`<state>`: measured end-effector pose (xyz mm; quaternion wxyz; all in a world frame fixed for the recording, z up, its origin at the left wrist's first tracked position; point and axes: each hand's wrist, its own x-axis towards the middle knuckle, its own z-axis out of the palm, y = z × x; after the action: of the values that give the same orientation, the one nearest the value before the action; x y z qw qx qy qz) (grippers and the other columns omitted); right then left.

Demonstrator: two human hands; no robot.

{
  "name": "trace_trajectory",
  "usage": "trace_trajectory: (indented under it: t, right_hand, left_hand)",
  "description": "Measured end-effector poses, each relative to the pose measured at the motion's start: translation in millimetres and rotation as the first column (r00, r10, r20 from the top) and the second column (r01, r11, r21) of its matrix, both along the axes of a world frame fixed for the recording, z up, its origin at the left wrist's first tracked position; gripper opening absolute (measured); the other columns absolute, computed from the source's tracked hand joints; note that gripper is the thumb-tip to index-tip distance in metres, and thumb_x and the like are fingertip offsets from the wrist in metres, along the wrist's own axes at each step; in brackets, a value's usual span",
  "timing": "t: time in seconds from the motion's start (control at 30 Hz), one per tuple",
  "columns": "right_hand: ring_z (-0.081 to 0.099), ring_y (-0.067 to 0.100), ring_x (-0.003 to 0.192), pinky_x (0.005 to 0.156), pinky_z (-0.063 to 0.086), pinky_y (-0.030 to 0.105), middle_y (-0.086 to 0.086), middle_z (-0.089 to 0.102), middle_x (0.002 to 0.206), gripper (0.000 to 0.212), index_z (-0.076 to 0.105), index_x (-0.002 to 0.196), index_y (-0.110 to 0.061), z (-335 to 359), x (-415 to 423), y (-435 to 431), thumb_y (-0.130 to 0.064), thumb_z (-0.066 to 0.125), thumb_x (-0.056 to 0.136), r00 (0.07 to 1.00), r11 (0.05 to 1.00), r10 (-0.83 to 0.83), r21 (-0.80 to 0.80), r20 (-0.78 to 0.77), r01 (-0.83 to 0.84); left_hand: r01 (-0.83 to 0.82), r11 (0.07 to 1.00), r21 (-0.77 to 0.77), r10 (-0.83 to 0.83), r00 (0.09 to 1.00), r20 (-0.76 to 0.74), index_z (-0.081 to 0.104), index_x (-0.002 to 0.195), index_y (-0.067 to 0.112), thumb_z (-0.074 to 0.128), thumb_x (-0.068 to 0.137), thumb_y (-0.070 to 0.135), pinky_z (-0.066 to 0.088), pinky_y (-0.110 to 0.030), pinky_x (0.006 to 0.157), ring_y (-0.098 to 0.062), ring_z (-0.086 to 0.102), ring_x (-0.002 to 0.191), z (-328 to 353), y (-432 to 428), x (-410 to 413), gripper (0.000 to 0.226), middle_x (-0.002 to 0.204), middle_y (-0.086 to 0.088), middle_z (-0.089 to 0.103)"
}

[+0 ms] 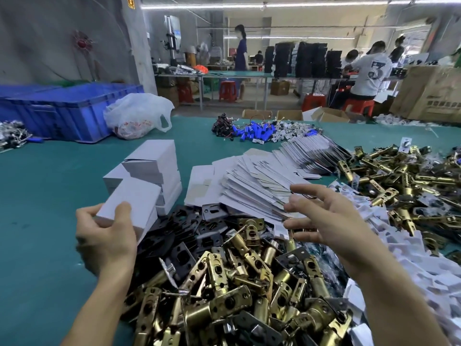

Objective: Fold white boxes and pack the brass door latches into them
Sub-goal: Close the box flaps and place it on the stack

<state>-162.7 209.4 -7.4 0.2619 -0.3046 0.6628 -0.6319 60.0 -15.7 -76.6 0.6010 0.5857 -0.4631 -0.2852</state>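
Your left hand grips a folded white cardboard box at centre left. Your right hand is spread and empty over flat white box blanks. Brass door latches are heaped at bottom centre, half burying black metal plates.

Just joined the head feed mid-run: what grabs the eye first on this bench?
The heap of brass latches filling the near foreground stands out first, with a second latch pile at far right. At left, the left hand grips a folded white box beside the stack of folded boxes, while the right hand hovers open over the fanned flat box blanks.
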Motion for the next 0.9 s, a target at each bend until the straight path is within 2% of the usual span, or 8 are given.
trace_trajectory:
  t: [0.17,0.23,0.3,0.43,0.53,0.67,0.8,0.9]
  right_hand:
    - [0.070,0.021,0.074,0.063,0.055,0.031,0.006,0.074,0.096,0.021,0.063,0.112,-0.030,-9.5,-2.2,-4.2,-0.031,0.067,0.091,0.999,0.996,0.006,0.084,-0.031,-0.003]
    - [0.067,0.022,0.074,0.062,0.052,0.033,0.007,0.073,0.097,0.018,0.062,0.110,-0.032,-14.5,-3.6,-5.9,-0.032,0.067,0.092,0.997,0.992,-0.022,0.125,-0.079,0.032]
    - [0.068,0.017,0.077,0.057,0.051,0.027,0.003,0.071,0.096,0.016,0.063,0.108,-0.033,-19.3,-3.9,-8.2,-0.034,0.066,0.092,0.985,0.985,-0.062,0.148,-0.159,0.086]
    - [0.065,0.006,0.084,0.055,0.045,0.014,-0.008,0.068,0.094,0.013,0.066,0.105,-0.032,-28.4,-6.0,-13.0,-0.036,0.064,0.092,0.937,0.965,-0.111,0.189,-0.331,0.181]
    - [0.062,0.001,0.085,0.059,0.043,0.017,-0.014,0.065,0.094,0.009,0.064,0.101,-0.033,-29.0,-10.9,-21.4,-0.035,0.063,0.092,0.912,0.946,-0.076,0.259,-0.404,0.193]
    - [0.060,0.002,0.076,0.057,0.044,0.019,-0.014,0.062,0.089,0.016,0.063,0.109,-0.025,-22.4,-23.4,-43.6,-0.029,0.060,0.094,0.863,0.914,-0.010,0.345,-0.506,0.212]
    - [0.059,0.024,0.105,0.092,0.050,0.039,0.005,0.062,0.122,0.029,0.063,0.122,-0.023,-21.9,-34.2,-76.6,-0.026,0.059,0.093,0.756,0.860,0.125,0.451,-0.642,0.241]
    - [0.042,0.031,0.129,0.106,0.039,0.043,0.007,0.045,0.143,0.032,0.058,0.126,-0.032,-25.7,-37.0,-102.4,-0.031,0.057,0.095,0.633,0.822,0.269,0.516,-0.726,0.242]
  left_hand:
    - [-0.011,0.995,0.096,0.007,0.999,0.045,0.035,0.103,0.028,0.065,0.076,0.053,0.035,-0.041,0.077,-0.034,0.054,0.088,-18.7,-0.8,-2.8,0.048,0.094,-0.001,0.060]
    - [0.003,0.994,0.113,-0.007,0.999,0.042,0.036,0.111,0.025,0.070,0.079,0.046,0.034,-0.043,0.080,-0.038,0.054,0.100,-22.0,-3.1,-3.3,0.052,0.116,-0.011,0.059]
    - [0.021,0.996,0.086,-0.029,0.995,0.091,0.039,0.114,0.027,0.072,0.081,0.038,0.037,-0.045,0.082,-0.036,0.050,0.102,-22.9,-4.7,-3.1,0.048,0.133,-0.015,0.044]
    - [0.036,0.999,-0.028,-0.029,0.974,0.226,0.061,0.111,0.024,0.061,0.090,0.019,0.042,-0.047,0.093,-0.034,0.043,0.115,-21.3,-6.0,-5.0,0.022,0.132,-0.020,0.036]
    - [0.002,0.997,-0.081,0.026,0.941,0.337,0.074,0.108,0.023,0.054,0.092,0.009,0.036,-0.049,0.099,-0.042,0.042,0.113,-17.2,-5.6,-7.2,0.029,0.127,-0.019,0.042]
    - [0.072,0.990,-0.125,0.013,0.820,0.572,0.080,0.089,0.022,0.061,0.089,0.008,0.031,-0.052,0.095,-0.042,0.040,0.112,-15.4,-0.1,-9.3,0.023,0.128,-0.011,0.053]
    - [0.125,0.992,-0.019,-0.080,0.743,0.665,0.078,0.092,0.029,0.069,0.081,0.041,0.021,-0.044,0.105,-0.031,0.031,0.125,-11.1,4.2,-6.9,0.018,0.147,-0.006,0.044]
    - [0.183,0.980,0.076,-0.173,0.603,0.778,0.070,0.107,0.031,0.086,0.064,0.054,0.014,-0.044,0.113,-0.026,0.019,0.141,-9.9,5.9,-2.9,0.051,0.158,-0.008,0.031]
